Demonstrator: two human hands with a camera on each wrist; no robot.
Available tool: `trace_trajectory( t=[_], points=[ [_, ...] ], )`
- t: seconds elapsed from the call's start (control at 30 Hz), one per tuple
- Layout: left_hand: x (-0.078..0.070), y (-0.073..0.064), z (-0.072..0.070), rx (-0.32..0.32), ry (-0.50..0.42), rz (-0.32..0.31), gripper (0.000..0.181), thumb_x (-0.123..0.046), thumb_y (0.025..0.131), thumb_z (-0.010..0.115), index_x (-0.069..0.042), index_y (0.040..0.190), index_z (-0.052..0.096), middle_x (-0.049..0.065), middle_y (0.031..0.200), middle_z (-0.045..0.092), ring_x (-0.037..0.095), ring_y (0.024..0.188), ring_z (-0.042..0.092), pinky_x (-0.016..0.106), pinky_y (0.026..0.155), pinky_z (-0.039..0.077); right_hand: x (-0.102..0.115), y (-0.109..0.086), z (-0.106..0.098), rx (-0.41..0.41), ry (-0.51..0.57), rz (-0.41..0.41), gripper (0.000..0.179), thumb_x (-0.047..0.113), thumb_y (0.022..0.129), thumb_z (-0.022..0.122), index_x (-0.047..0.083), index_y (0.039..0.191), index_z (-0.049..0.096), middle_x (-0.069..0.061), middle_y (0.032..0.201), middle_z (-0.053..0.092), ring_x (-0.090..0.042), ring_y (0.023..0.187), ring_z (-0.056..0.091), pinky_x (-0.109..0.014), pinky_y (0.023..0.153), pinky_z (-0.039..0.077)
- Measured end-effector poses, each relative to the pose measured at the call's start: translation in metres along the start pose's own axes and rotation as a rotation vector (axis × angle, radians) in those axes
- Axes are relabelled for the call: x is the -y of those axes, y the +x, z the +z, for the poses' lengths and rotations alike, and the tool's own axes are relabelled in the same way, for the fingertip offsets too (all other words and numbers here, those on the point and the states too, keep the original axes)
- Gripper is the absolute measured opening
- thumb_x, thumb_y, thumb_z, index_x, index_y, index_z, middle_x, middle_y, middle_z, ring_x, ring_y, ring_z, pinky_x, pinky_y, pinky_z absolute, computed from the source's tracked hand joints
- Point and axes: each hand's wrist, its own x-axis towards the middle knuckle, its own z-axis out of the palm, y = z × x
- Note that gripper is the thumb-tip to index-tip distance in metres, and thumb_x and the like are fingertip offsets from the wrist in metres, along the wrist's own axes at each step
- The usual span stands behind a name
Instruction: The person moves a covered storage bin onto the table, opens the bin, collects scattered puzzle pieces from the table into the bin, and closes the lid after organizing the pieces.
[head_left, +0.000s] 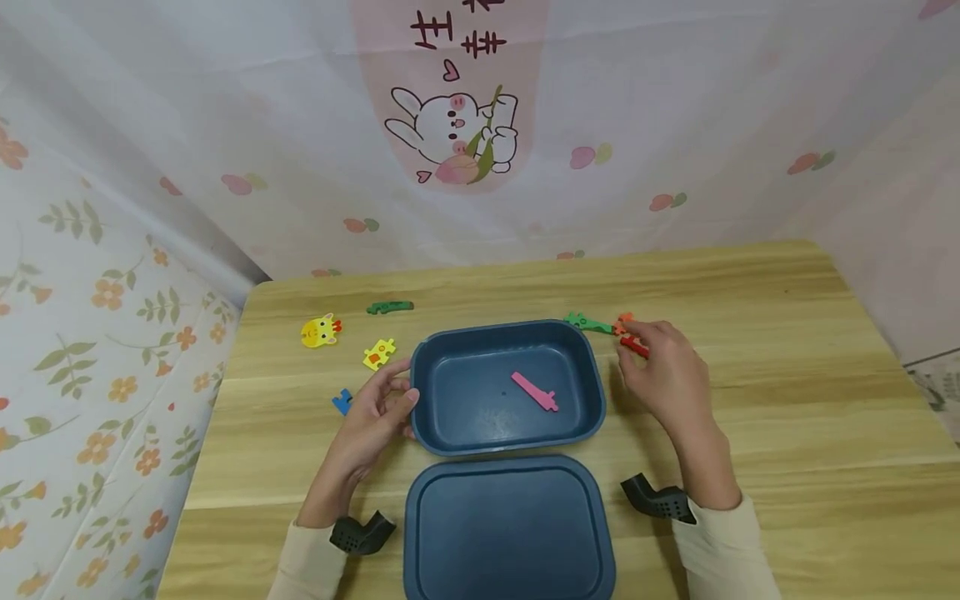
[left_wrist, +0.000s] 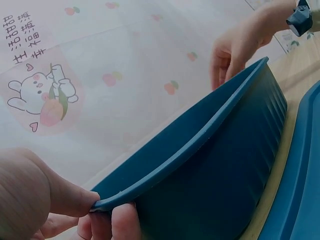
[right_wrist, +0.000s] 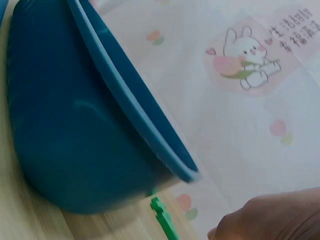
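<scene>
My left hand (head_left: 382, 404) grips the left end of a dark blue plastic box (head_left: 480, 448). In the left wrist view its thumb (left_wrist: 75, 197) lies over the rim, with the fingers beneath. Inside the box lies a pink puzzle piece (head_left: 535, 392). Beyond the box's right end, my right hand (head_left: 670, 375) is low over the table, thumb and forefinger apart around a red puzzle piece (head_left: 634, 346). An orange puzzle piece (head_left: 624, 322) is at the forefinger's tip, beside a green puzzle piece (head_left: 588, 322). Whether the right fingers pinch anything is hidden.
A blue lid (head_left: 510, 529) lies in front of the box. To the left are a yellow animal-head piece (head_left: 321, 331), a yellow puzzle piece (head_left: 379, 354), a dark green piece (head_left: 390, 307) and a blue piece (head_left: 342, 402). A printed curtain (head_left: 637, 125) hangs behind the wooden table (head_left: 787, 375).
</scene>
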Motion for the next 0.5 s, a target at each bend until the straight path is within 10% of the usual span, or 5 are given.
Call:
trace_trajectory(
  t=[0.5],
  points=[
    [0.002, 0.0, -0.004, 0.006, 0.003, -0.001, 0.051, -0.01, 0.102, 0.057, -0.015, 0.15, 0.04, 0.017, 0.123, 0.052, 0.012, 0.073, 0.063, 0.025, 0.062, 0.059, -0.02, -0.002, 0.0, 0.149, -0.119, 0.175, 0.036, 0.014, 0.089, 0.064, 0.001, 0.122, 0.069, -0.034, 0.118, 0.061, -0.056, 0.098, 0.058, -0.064, 0.072, 0.048]
  ],
)
